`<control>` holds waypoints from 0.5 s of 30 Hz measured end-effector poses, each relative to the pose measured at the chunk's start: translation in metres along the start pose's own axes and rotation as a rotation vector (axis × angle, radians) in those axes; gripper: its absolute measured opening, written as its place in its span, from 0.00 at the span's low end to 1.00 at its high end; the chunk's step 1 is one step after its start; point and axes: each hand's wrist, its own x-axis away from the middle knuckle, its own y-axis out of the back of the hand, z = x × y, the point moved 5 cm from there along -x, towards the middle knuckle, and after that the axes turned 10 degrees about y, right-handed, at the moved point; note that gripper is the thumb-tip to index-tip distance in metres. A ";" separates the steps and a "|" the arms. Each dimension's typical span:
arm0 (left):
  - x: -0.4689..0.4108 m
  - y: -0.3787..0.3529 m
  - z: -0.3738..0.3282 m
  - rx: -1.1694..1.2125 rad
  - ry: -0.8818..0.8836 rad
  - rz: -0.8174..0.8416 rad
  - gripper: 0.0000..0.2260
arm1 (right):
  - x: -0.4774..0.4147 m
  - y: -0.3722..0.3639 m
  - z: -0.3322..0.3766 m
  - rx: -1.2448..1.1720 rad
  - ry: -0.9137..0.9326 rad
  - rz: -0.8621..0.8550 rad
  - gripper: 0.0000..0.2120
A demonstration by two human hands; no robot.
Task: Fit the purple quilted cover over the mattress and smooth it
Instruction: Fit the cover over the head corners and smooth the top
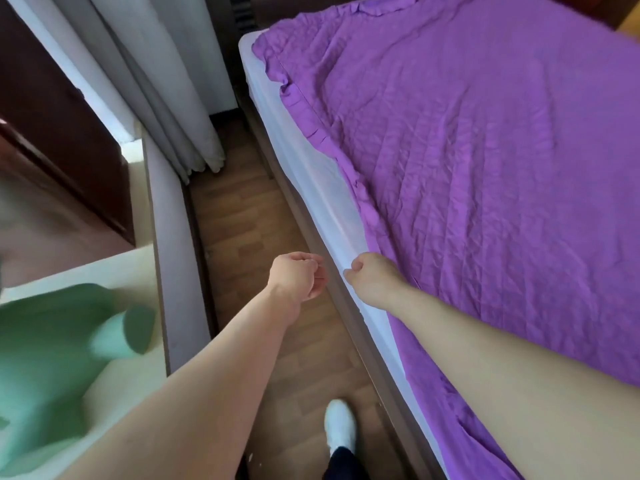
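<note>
The purple quilted cover (485, 168) lies wrinkled across the top of the mattress (311, 174). Its ruffled edge stops short of the left side, so the mattress's white side shows bare. My right hand (372, 275) sits at that near left edge with its fingers curled over the cover's border where purple meets white. My left hand (298, 275) hovers beside it over the floor gap, fingers curled into a loose fist and holding nothing.
A narrow strip of wooden floor (242, 220) runs between the bed and a low cream ledge (162, 209) with green cloth (59, 358) on it. Grey curtains (166, 81) hang at the far end. My white shoe (341, 427) stands on the floor below.
</note>
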 end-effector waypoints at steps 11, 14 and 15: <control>-0.173 -0.057 -0.091 -0.067 -0.022 0.130 0.09 | -0.181 0.009 -0.018 0.275 0.009 -0.057 0.17; -0.203 -0.070 -0.091 -0.106 -0.022 0.164 0.09 | -0.206 -0.003 -0.028 0.410 0.051 -0.035 0.15; -0.218 -0.075 -0.093 -0.103 -0.032 0.177 0.09 | -0.219 -0.007 -0.033 0.452 0.058 -0.053 0.15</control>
